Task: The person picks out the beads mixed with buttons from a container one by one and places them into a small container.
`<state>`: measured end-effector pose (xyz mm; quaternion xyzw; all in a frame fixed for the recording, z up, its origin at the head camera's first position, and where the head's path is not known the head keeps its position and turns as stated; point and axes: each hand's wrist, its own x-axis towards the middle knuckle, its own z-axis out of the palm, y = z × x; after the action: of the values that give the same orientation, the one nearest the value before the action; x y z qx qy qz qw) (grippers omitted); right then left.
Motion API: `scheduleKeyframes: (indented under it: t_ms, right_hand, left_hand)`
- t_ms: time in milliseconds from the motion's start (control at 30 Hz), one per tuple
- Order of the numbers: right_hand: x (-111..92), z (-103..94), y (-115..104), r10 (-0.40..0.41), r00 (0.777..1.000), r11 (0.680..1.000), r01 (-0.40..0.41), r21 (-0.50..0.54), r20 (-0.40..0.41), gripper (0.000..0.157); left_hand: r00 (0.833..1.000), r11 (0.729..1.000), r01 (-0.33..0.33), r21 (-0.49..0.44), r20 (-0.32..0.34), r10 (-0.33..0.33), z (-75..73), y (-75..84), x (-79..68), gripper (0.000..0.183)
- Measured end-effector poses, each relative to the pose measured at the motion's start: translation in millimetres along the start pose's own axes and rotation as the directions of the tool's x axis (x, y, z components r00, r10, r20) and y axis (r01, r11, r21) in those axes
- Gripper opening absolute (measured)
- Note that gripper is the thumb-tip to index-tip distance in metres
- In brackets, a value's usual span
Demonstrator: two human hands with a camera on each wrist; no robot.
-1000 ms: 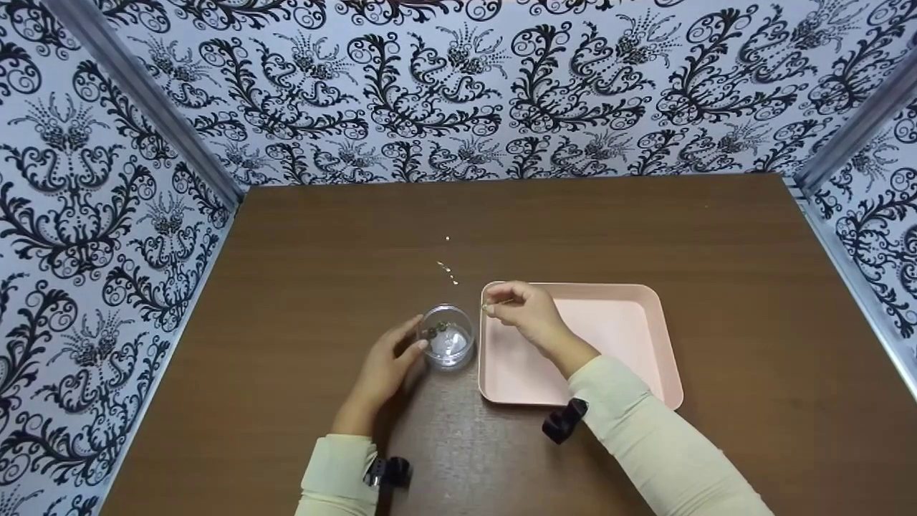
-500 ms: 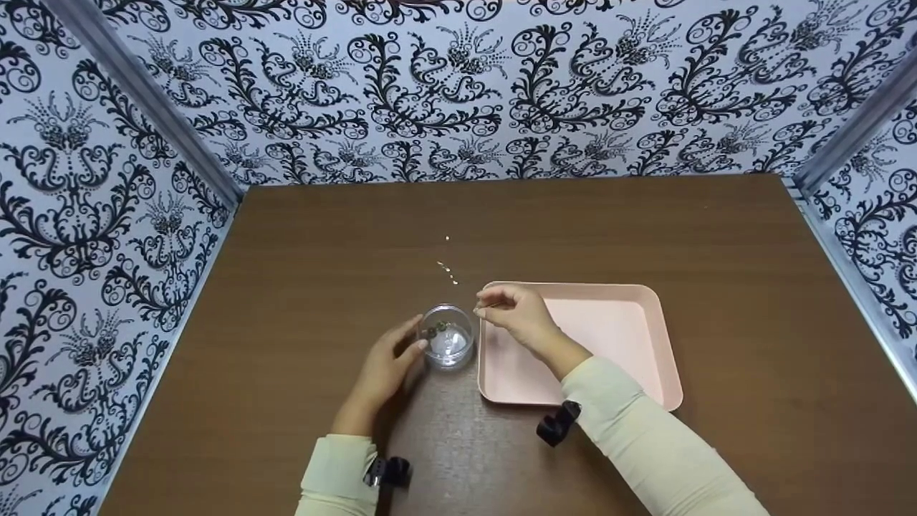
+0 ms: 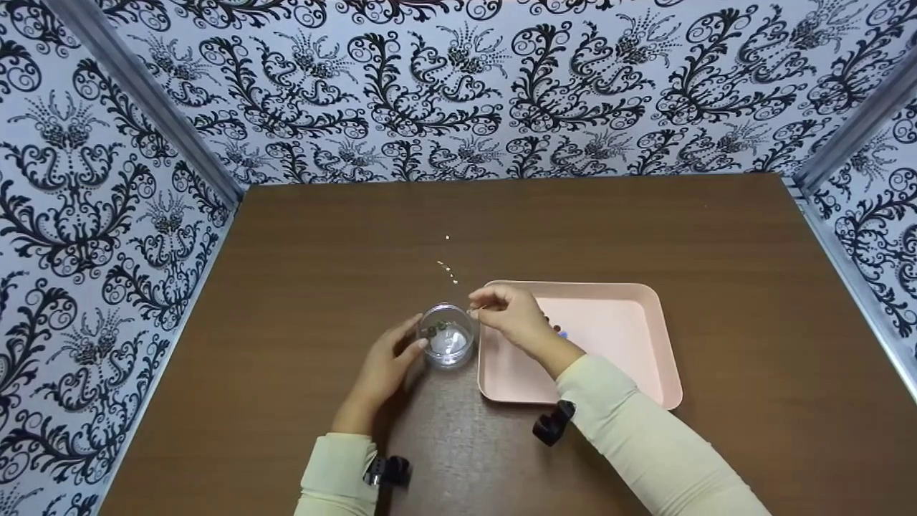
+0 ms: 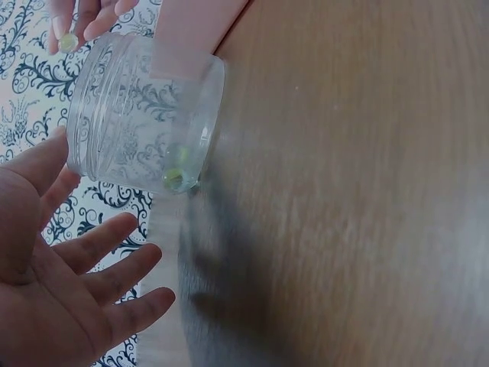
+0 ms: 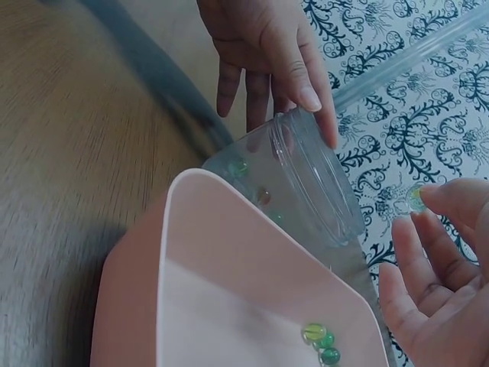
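My left hand [image 3: 383, 365] touches the rim of a clear round jar [image 3: 450, 351] with thumb and index finger; its other fingers [image 4: 126, 283] extend apart from the jar. Several glass marbles lie at the jar's bottom, among them a yellow-green marble [image 4: 174, 178]. Between thumb and fingertips, my right hand [image 3: 517, 319] pinches a yellow-green glass marble [image 5: 416, 199], just right of the jar's mouth. Under this hand stands a pink tray [image 3: 616, 315], holding several marbles such as a green marble [image 5: 329, 356]; my right hand partly hides them in the head view.
Small bright specks [image 3: 448, 270], perhaps light reflections, show on the brown table [image 3: 322, 251] beyond the jar. Patterned wall panels [image 3: 458, 86] enclose the table's back and sides. The tray's left wall stands close beside the jar.
My right hand has moved slightly left with the marble, from over the tray's edge toward the jar. Marbles in the tray now show beside the hand. My left hand and the jar stay put.
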<state>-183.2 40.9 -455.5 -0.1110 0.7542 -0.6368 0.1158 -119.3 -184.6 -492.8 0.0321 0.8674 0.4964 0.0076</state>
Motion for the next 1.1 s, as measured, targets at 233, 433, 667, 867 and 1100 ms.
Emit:
scheduleKeyframes:
  t_ms: [233,433,667,867,1100]
  right_hand:
    - [3,5.8,-2,-0.017,1.0,0.999,0.017,-0.028,-0.004,0.027]
    - [2,8.0,-5,-0.053,0.998,0.996,0.054,-0.07,0.016,0.023]
    - [3,11.7,-5,-0.109,0.992,0.986,0.116,-0.124,0.061,0.022]
    - [2,17.0,-11,-0.114,0.989,0.975,0.13,-0.18,0.099,0.025]
    - [4,19.7,-10,-0.116,0.984,0.959,0.147,-0.241,0.138,0.024]
  left_hand:
    - [1.0,1.0,-0.001,0.001,-0.007,0.001,0.1,0.7,0.2,0.044]
    - [1.0,1.0,-0.006,0.008,-0.012,0.006,0.3,0.6,0.3,0.044]
    - [1.0,1.0,-0.005,-0.003,-0.012,0.005,0.5,1.1,-0.3,0.044]
    - [1.0,1.0,-0.009,-0.028,-0.021,0.008,1.3,1.7,-0.4,0.042]
    - [1.0,0.999,0.001,-0.044,-0.017,-0.001,1.5,1.8,-0.4,0.043]
